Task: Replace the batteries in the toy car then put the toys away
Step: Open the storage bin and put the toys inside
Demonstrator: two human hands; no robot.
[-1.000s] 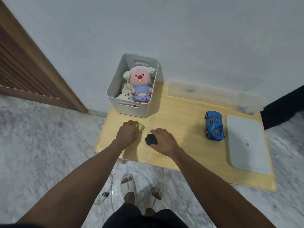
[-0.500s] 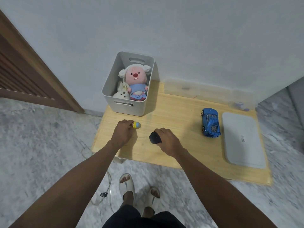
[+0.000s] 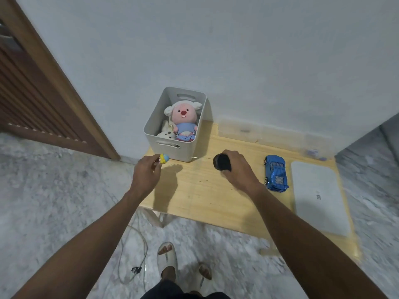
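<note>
My left hand (image 3: pixel 146 172) is raised above the table's left end, pinching a small yellow and blue toy (image 3: pixel 164 158) just in front of the grey bin (image 3: pixel 158 123). My right hand (image 3: pixel 237 169) is closed around a dark rounded toy (image 3: pixel 221 162), lifted over the middle of the wooden table (image 3: pixel 207 190). The blue toy car (image 3: pixel 276 173) lies on the table to the right of my right hand. Inside the bin sit a pink plush (image 3: pixel 184 119) in a blue dress and a white plush (image 3: pixel 165 133).
A white flat rectangular pad (image 3: pixel 317 195) lies at the table's right end. A clear plastic case (image 3: pixel 269 131) runs along the wall behind. A wooden door (image 3: pixel 32 87) is at the left. A cable (image 3: pixel 135 251) and my sandalled feet (image 3: pixel 167 258) are on the marble floor.
Both hands have lifted off the table with their toys and moved apart. The left hand has gone toward the front of the bin, the right hand up and rightward.
</note>
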